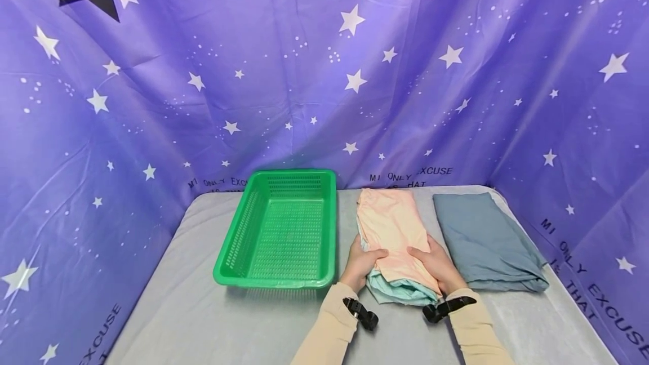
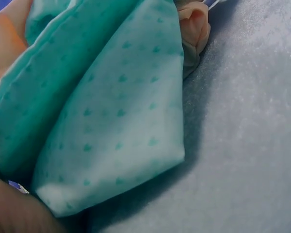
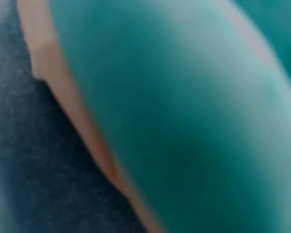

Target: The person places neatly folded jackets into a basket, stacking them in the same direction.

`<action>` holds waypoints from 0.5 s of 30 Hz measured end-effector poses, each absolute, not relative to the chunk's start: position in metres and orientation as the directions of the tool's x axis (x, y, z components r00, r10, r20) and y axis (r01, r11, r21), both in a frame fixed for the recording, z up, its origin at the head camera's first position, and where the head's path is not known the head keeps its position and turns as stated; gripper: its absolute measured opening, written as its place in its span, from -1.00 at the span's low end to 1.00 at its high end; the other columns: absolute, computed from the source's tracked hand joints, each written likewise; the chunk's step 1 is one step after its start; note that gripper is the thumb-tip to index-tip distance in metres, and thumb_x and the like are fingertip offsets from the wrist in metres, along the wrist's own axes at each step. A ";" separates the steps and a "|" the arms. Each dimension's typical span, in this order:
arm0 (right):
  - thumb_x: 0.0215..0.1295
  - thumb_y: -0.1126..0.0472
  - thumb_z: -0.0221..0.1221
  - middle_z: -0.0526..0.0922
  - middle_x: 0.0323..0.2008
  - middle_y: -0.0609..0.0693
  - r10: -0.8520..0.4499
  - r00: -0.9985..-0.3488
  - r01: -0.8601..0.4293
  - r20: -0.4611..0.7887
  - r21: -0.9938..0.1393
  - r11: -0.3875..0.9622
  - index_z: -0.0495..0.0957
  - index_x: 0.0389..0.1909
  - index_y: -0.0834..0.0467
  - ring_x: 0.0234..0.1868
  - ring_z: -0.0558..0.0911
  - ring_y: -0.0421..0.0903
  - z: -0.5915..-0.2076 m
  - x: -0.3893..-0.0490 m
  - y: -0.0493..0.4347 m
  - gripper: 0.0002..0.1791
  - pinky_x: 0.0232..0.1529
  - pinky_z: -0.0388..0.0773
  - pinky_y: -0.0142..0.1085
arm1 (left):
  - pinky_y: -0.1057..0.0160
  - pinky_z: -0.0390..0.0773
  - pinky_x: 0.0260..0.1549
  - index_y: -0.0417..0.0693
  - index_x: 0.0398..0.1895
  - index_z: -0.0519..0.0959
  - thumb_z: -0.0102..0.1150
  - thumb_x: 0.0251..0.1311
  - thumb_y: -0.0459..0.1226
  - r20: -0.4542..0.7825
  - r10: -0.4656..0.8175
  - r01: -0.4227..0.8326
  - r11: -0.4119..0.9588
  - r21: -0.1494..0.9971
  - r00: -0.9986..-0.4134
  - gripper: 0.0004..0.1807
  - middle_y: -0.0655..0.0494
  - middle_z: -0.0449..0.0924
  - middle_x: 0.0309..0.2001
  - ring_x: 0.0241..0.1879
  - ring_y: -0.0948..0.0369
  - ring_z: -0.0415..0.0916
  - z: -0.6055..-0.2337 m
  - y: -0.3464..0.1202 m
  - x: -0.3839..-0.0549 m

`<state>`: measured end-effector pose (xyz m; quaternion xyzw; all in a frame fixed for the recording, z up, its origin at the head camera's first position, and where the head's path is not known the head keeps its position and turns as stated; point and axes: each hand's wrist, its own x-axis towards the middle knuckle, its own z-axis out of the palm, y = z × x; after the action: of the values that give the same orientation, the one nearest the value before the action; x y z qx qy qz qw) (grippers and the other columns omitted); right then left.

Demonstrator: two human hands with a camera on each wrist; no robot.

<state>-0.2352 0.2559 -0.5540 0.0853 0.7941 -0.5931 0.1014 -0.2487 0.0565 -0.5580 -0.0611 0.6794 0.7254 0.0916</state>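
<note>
A folded peach-pink cloth [image 1: 392, 221] lies over a folded mint-green cloth [image 1: 403, 292], whose near end sticks out below it. My left hand [image 1: 359, 263] grips the left side of this bundle, thumb on top. On the opposite side my right hand [image 1: 438, 265] holds it the same way; the fingers of both hands are mostly hidden beneath the fabric. In the left wrist view the mint-green cloth [image 2: 131, 102] shows a small darker print, with part of the left hand [image 2: 17, 208] at the corner. Blurred mint-green cloth [image 3: 160, 107] fills most of the right wrist view.
A green plastic basket [image 1: 274, 284] with nothing in it stands left of the bundle. To the right lies a folded blue-grey cloth [image 1: 487, 241]. The table [image 1: 203, 320] has a light grey cover, and a purple star-patterned curtain [image 1: 294, 94] surrounds its back and sides.
</note>
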 end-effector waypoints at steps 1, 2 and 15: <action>0.49 0.06 0.19 0.21 0.52 0.33 0.021 -0.966 0.253 -0.258 -0.923 0.290 -0.15 0.64 0.24 0.32 0.46 0.06 -0.554 -0.234 0.256 -0.07 0.02 0.47 -0.50 | -0.01 0.38 0.40 0.00 0.44 0.37 0.49 0.00 -0.41 -0.210 0.053 -0.213 -0.062 0.975 -0.976 -0.14 -0.01 0.50 0.32 0.31 0.07 0.44 -0.558 0.057 -0.248; 0.50 0.06 0.19 0.19 0.53 0.34 0.022 -0.967 0.250 -0.256 -0.921 0.298 -0.15 0.64 0.24 0.35 0.42 0.09 -0.554 -0.234 0.256 -0.06 0.07 0.46 -0.47 | -0.01 0.37 0.41 0.01 0.44 0.37 0.49 0.00 -0.41 -0.207 0.055 -0.210 -0.061 0.976 -0.977 -0.14 0.00 0.50 0.33 0.32 0.07 0.43 -0.558 0.057 -0.248; 0.48 0.21 0.17 0.01 0.60 0.33 0.009 -0.973 0.222 -0.229 -0.935 0.277 -0.21 0.65 0.20 0.51 0.18 0.16 -0.550 -0.228 0.257 -0.06 0.50 0.15 0.02 | -0.05 0.23 0.49 0.05 0.51 0.30 0.43 -0.02 -0.47 -0.214 0.036 -0.216 -0.043 0.975 -0.976 -0.05 -0.01 0.39 0.44 0.46 0.00 0.29 -0.555 0.063 -0.242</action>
<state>-0.2284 0.2570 -0.5502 0.0726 0.7939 -0.5971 0.0894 -0.2422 0.0633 -0.5552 -0.0654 0.6861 0.7192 0.0877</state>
